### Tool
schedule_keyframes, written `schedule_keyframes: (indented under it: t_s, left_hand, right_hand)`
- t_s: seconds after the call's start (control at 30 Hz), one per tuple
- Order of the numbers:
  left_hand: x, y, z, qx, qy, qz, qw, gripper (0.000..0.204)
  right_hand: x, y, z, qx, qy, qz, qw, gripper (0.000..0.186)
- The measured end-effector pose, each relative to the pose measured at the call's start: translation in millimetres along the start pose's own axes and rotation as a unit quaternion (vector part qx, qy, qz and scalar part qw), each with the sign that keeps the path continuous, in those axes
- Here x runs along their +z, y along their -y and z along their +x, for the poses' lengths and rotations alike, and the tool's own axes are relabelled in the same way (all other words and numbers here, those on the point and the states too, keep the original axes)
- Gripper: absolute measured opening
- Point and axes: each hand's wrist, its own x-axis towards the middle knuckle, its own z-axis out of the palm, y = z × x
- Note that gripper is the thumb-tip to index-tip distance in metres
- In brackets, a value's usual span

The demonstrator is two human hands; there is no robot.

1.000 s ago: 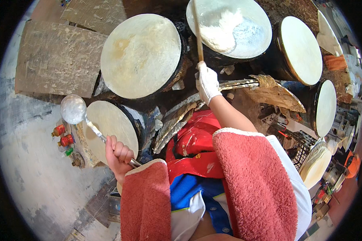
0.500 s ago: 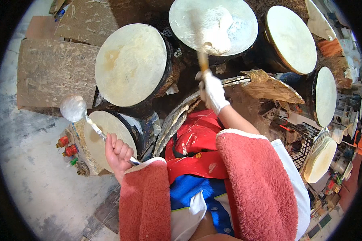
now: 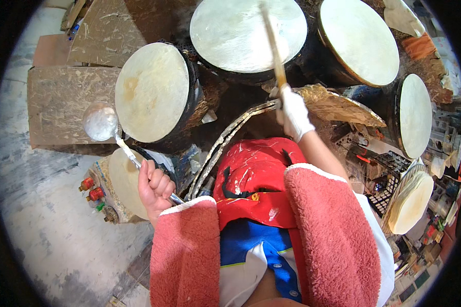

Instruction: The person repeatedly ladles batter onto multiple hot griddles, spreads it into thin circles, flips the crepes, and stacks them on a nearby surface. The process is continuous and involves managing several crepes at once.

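Observation:
My left hand is bare and closed round the handle of a metal ladle, whose white-smeared bowl is held out over the left side. My right hand, in a white glove, grips a long wooden stick. The stick reaches across a round griddle at the far middle, its top coated with a wet white layer. Motion blurs the stick's far end, so its shape is unclear. Left of that griddle is another round griddle with a pale layer and a yellowish patch.
More pale-topped round griddles stand at the far right, right and near left. A stack of thin round sheets leans at the right. Brown boards lie at left; red-capped bottles stand by the near-left griddle.
The thick white lump on the far-middle griddle has been spread into a thin layer. My right hand and stick have moved right. The ladle stays in my left hand.

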Motion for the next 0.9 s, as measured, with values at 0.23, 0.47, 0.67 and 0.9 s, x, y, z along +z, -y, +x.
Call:
schedule_keyframes:
  t_s: [0.23, 0.47, 0.67, 0.9]
  left_hand:
    - [24.4, 27.6, 3.5, -0.006, 0.033, 0.022, 0.999, 0.038]
    - [55.3, 64.3, 6.9, 0.001, -0.004, 0.007, 1.000, 0.037]
    - [77.2, 94.9, 7.4, 0.031, -0.036, 0.014, 0.999, 0.038]
    - [97.4, 119.6, 1.6, 0.026, -0.029, 0.023, 0.999, 0.038]
  right_hand:
    - [-89.0, -14.1, -19.7, 0.010, -0.019, -0.220, 0.975, 0.047]
    - [-109.9, 41.5, 19.9, 0.003, 0.031, -0.137, 0.990, 0.041]
    - [-186.1, 30.1, 24.5, -0.092, 0.101, -0.418, 0.898, 0.054]
    - [-150.3, 94.1, 125.6, -0.147, 0.020, -0.351, 0.924, 0.057]
